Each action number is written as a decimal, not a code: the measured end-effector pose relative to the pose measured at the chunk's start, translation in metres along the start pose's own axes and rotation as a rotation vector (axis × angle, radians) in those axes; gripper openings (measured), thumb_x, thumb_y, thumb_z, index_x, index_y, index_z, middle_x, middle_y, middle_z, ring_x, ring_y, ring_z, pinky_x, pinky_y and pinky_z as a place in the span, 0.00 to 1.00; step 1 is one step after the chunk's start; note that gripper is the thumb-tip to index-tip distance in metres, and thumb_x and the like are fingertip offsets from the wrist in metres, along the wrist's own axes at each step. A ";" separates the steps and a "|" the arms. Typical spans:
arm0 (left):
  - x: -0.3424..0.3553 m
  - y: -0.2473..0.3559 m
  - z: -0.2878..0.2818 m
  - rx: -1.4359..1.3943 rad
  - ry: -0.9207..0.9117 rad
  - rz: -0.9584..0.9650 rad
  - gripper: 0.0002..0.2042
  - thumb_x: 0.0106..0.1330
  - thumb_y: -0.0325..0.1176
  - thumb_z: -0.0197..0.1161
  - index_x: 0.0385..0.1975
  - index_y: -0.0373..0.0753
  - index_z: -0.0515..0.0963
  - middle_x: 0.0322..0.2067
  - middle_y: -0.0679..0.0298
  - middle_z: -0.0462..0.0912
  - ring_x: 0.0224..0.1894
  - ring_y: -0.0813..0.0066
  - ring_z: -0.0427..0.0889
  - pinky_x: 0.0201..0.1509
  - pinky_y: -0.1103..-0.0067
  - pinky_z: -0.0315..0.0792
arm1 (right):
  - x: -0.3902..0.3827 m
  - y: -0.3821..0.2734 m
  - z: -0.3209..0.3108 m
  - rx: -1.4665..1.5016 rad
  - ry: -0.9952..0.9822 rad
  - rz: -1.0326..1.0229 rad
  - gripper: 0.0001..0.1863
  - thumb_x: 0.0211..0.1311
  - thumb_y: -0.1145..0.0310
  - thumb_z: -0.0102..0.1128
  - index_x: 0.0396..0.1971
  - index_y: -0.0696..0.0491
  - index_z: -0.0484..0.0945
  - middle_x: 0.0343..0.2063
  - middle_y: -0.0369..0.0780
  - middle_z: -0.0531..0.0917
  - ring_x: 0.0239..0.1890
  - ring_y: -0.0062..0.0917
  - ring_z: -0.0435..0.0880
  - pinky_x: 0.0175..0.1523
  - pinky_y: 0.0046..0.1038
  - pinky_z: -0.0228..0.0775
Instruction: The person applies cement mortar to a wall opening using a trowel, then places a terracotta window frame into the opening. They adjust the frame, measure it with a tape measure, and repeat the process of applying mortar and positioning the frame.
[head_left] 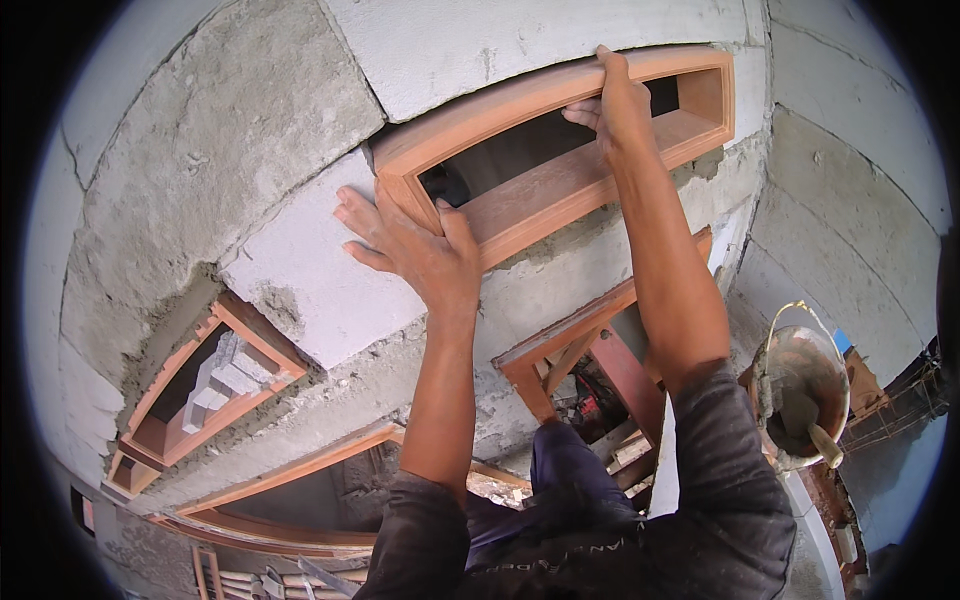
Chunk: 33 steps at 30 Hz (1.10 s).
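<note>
A narrow, reddish-brown wooden window frame (560, 222) sits in a gap in the block wall, high up before me. My right hand (622, 105) grips its top rail, with one finger reaching over the upper edge and others inside the opening. At the frame's lower left corner is my left hand (425, 240). Its fingers spread over the white wall block (310, 280), while the thumb rests against the frame's inner edge. A dark slit shows between the frame's top and the block above.
Lower left, another small wooden frame (285, 372) is set in the wall with pale block pieces (222, 375) inside. Larger wooden frames (290, 465) lie below. At the right hangs or stands a mortar-stained bucket (803, 390) with a trowel (822, 440) in it.
</note>
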<state>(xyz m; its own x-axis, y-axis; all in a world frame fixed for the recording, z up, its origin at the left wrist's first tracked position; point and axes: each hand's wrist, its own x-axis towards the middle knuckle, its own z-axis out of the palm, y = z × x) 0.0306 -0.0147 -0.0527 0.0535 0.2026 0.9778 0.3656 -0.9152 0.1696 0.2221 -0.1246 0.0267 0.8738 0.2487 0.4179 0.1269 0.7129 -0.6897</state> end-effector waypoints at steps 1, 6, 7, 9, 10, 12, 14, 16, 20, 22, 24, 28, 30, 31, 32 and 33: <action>0.001 -0.002 0.001 0.017 0.013 0.007 0.35 0.58 0.31 0.55 0.63 0.23 0.47 0.67 0.35 0.36 0.70 0.38 0.28 0.64 0.49 0.17 | 0.001 0.000 0.002 0.011 -0.016 -0.009 0.25 0.59 0.53 0.54 0.33 0.66 0.71 0.21 0.45 0.78 0.19 0.26 0.79 0.27 0.27 0.80; -0.002 0.003 0.006 -0.015 0.008 -0.023 0.34 0.59 0.33 0.55 0.63 0.25 0.49 0.67 0.36 0.37 0.70 0.38 0.28 0.65 0.48 0.18 | 0.001 -0.001 -0.006 -0.009 -0.026 -0.026 0.26 0.60 0.54 0.53 0.35 0.68 0.71 0.20 0.45 0.78 0.20 0.28 0.80 0.27 0.27 0.80; -0.003 0.006 0.007 -0.025 0.005 -0.034 0.34 0.59 0.33 0.55 0.63 0.26 0.49 0.67 0.36 0.37 0.70 0.38 0.28 0.65 0.48 0.19 | 0.002 0.000 -0.009 -0.013 -0.018 -0.040 0.28 0.60 0.53 0.53 0.34 0.70 0.70 0.21 0.48 0.78 0.19 0.29 0.81 0.24 0.26 0.80; 0.000 0.001 0.007 0.029 0.006 -0.039 0.35 0.59 0.35 0.55 0.64 0.29 0.49 0.67 0.37 0.38 0.70 0.40 0.28 0.65 0.47 0.20 | 0.001 0.003 -0.007 -0.002 -0.033 -0.033 0.33 0.61 0.49 0.51 0.39 0.73 0.68 0.28 0.53 0.78 0.19 0.31 0.82 0.24 0.26 0.81; -0.001 -0.003 0.009 0.045 0.017 -0.024 0.35 0.59 0.35 0.56 0.64 0.29 0.49 0.67 0.38 0.39 0.70 0.40 0.28 0.65 0.47 0.20 | 0.000 0.005 -0.009 0.001 -0.049 -0.019 0.36 0.62 0.46 0.50 0.45 0.73 0.65 0.34 0.54 0.78 0.21 0.32 0.82 0.27 0.27 0.82; -0.001 -0.010 0.011 0.078 0.056 0.007 0.35 0.59 0.36 0.56 0.65 0.30 0.50 0.68 0.39 0.39 0.71 0.42 0.28 0.65 0.46 0.21 | -0.006 0.001 -0.012 -0.030 -0.014 0.036 0.41 0.62 0.43 0.49 0.51 0.74 0.61 0.38 0.57 0.76 0.20 0.32 0.82 0.25 0.28 0.81; -0.003 -0.015 0.009 0.100 0.052 0.007 0.35 0.60 0.38 0.56 0.65 0.31 0.49 0.68 0.41 0.39 0.71 0.43 0.30 0.65 0.46 0.21 | -0.016 -0.008 -0.042 -0.179 -0.095 0.065 0.38 0.60 0.44 0.52 0.51 0.69 0.67 0.42 0.55 0.76 0.21 0.30 0.81 0.29 0.26 0.79; -0.006 -0.021 0.007 0.134 0.052 0.006 0.36 0.61 0.41 0.55 0.66 0.33 0.49 0.69 0.43 0.39 0.71 0.44 0.31 0.65 0.47 0.22 | -0.014 -0.008 -0.078 -0.384 -0.029 -0.124 0.36 0.59 0.44 0.55 0.49 0.66 0.71 0.45 0.53 0.76 0.22 0.29 0.82 0.33 0.25 0.77; -0.002 -0.015 0.016 0.163 0.092 0.019 0.38 0.63 0.46 0.54 0.67 0.33 0.47 0.69 0.46 0.41 0.72 0.47 0.33 0.67 0.49 0.24 | 0.067 0.001 -0.184 -0.786 0.741 -0.625 0.29 0.54 0.49 0.61 0.44 0.62 0.77 0.43 0.50 0.79 0.46 0.39 0.79 0.52 0.34 0.69; 0.000 -0.013 0.017 0.171 0.093 0.007 0.38 0.63 0.47 0.53 0.67 0.34 0.46 0.69 0.47 0.42 0.72 0.48 0.33 0.67 0.49 0.24 | 0.092 0.000 -0.202 -0.953 0.723 -0.611 0.29 0.53 0.48 0.62 0.43 0.60 0.79 0.45 0.50 0.77 0.47 0.39 0.78 0.53 0.37 0.68; -0.003 -0.013 0.010 0.180 0.065 -0.023 0.38 0.63 0.48 0.53 0.67 0.34 0.45 0.69 0.47 0.42 0.72 0.49 0.34 0.67 0.49 0.25 | 0.098 -0.002 -0.197 -1.051 0.614 -0.503 0.28 0.52 0.47 0.63 0.42 0.58 0.80 0.45 0.49 0.77 0.46 0.40 0.78 0.52 0.38 0.68; -0.004 -0.014 0.009 0.188 0.063 -0.012 0.39 0.65 0.51 0.51 0.67 0.34 0.45 0.69 0.47 0.42 0.72 0.49 0.34 0.67 0.49 0.25 | 0.100 -0.011 -0.191 -1.161 0.450 -0.333 0.26 0.52 0.46 0.63 0.39 0.55 0.80 0.40 0.48 0.79 0.42 0.42 0.79 0.46 0.39 0.70; -0.005 -0.016 0.011 0.175 0.075 -0.009 0.39 0.65 0.53 0.51 0.67 0.34 0.46 0.69 0.47 0.42 0.72 0.49 0.34 0.67 0.49 0.25 | 0.101 -0.011 -0.191 -1.218 0.462 -0.340 0.26 0.52 0.45 0.62 0.35 0.55 0.81 0.37 0.48 0.80 0.39 0.42 0.80 0.43 0.39 0.71; -0.005 -0.016 0.012 0.168 0.081 -0.007 0.39 0.65 0.53 0.51 0.67 0.34 0.46 0.69 0.47 0.42 0.72 0.49 0.34 0.67 0.49 0.25 | 0.104 -0.011 -0.192 -1.230 0.468 -0.344 0.27 0.51 0.43 0.61 0.33 0.56 0.81 0.34 0.48 0.81 0.38 0.42 0.81 0.42 0.39 0.71; -0.006 -0.015 0.012 0.162 0.078 -0.008 0.38 0.65 0.52 0.51 0.67 0.34 0.46 0.69 0.46 0.42 0.72 0.48 0.33 0.66 0.48 0.25 | 0.105 -0.011 -0.192 -1.243 0.475 -0.349 0.28 0.51 0.42 0.61 0.30 0.56 0.81 0.32 0.49 0.82 0.37 0.42 0.81 0.41 0.39 0.71; -0.005 -0.013 0.013 0.154 0.075 -0.006 0.38 0.65 0.51 0.51 0.67 0.33 0.47 0.69 0.45 0.41 0.72 0.46 0.33 0.66 0.47 0.25 | 0.104 -0.013 -0.193 -1.257 0.463 -0.343 0.27 0.51 0.43 0.61 0.31 0.56 0.81 0.33 0.48 0.81 0.37 0.42 0.81 0.41 0.39 0.71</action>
<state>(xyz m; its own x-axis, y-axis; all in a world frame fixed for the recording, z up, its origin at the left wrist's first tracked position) 0.0373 0.0011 -0.0614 -0.0165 0.1766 0.9841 0.5040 -0.8486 0.1607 0.4021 -0.2344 -0.0346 0.7563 -0.2319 0.6118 0.4831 -0.4326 -0.7612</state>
